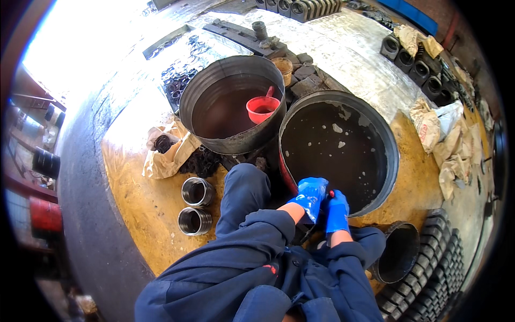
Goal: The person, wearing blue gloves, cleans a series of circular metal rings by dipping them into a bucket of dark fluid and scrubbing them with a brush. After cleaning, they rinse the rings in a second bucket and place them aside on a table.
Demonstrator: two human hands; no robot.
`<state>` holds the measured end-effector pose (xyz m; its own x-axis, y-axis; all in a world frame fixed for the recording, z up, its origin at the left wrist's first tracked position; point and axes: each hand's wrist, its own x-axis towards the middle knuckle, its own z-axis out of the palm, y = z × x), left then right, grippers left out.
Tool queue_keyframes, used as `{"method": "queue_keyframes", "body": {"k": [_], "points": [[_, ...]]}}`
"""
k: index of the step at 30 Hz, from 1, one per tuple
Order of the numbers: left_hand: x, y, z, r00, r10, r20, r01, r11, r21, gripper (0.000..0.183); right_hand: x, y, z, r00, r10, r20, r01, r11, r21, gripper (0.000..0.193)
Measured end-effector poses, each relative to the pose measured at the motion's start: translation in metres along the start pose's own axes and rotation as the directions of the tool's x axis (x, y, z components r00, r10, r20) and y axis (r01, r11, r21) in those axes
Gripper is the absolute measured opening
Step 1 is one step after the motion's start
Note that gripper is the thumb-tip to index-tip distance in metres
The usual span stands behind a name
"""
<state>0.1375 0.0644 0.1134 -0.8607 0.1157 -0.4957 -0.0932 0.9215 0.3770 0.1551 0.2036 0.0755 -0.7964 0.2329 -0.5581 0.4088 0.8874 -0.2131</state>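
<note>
Both of my hands wear blue gloves and are close together at the near rim of the right-hand metal drum (393,161), which holds dark liquid with pale flecks floating on it. My left hand (312,197) bends over the rim with its fingers closed; whatever it grips is hidden. Beside it, my right hand (337,211) is closed around a small red-ended thing (331,193), probably a handle, of which only the tip shows. To the left stands a second open drum (188,115) with brownish liquid. A red plastic dipper (262,109) sits inside it at the right wall.
Two threaded metal rings (196,191) stand by my left knee, near an open paper bag (170,150) of dark parts. A dark cylinder (397,252) lies at right beside stacked blocks (424,263). Paper sacks (453,145) lie farther right. A tan tub (283,68) stands behind the drums.
</note>
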Motion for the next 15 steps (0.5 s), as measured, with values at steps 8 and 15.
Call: {"method": "queue_keyframes", "body": {"k": [8, 15], "points": [[0.001, 0.005, 0.001, 1.000, 0.009, 0.000, -0.009, 1.000, 0.007, 0.033, 0.008, 0.007, 0.001, 1.000, 0.018, 0.009, -0.017, 1.000, -0.012, 0.042], [0.000, 0.000, 0.002, 1.000, 0.011, -0.018, -0.011, 1.000, -0.002, 0.033, -0.009, -0.006, -0.008, 1.000, 0.023, 0.003, -0.023, 1.000, -0.014, 0.045]]}}
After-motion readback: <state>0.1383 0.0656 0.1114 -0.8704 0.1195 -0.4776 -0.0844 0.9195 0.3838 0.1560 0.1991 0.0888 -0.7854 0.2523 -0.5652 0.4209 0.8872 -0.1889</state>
